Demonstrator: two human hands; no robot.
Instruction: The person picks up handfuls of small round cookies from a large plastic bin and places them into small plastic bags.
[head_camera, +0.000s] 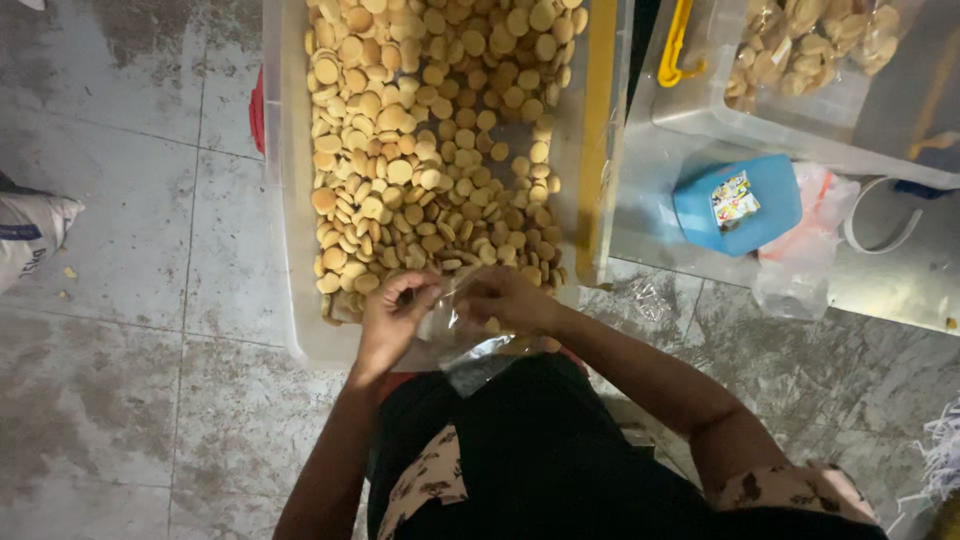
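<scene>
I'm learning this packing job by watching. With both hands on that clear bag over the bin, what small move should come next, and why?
Probably spread the bag's mouth. Both the left hand and right hand pinch the clear bag at the near edge of the bin; it looks flat and empty, with the biscuits lying just beyond the fingers.
</scene>
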